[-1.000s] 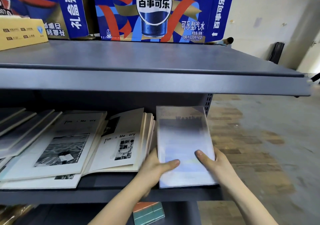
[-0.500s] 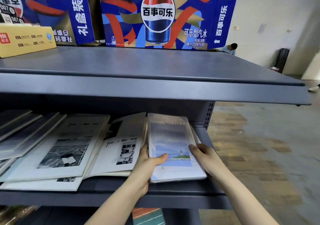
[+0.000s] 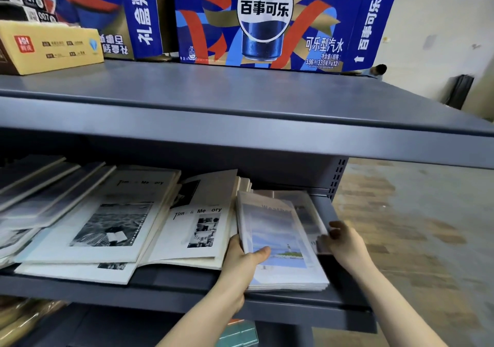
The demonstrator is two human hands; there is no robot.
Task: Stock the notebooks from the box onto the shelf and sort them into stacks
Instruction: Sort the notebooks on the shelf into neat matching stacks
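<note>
Notebook stack lies on the shelf; my left hand grips its left edge, my right hand its right.

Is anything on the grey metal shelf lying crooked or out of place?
Yes. The white notebooks with black-and-white photos lie fanned and overlapping, each at its own angle, not as a square stack. The pale blue sky-cover notebooks between the left hand and right hand are also splayed, the lower ones jutting right.

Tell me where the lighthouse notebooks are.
Head view: the lighthouse notebooks lie at the shelf's right end, beside the Memory notebooks, between the left hand and right hand.
</note>
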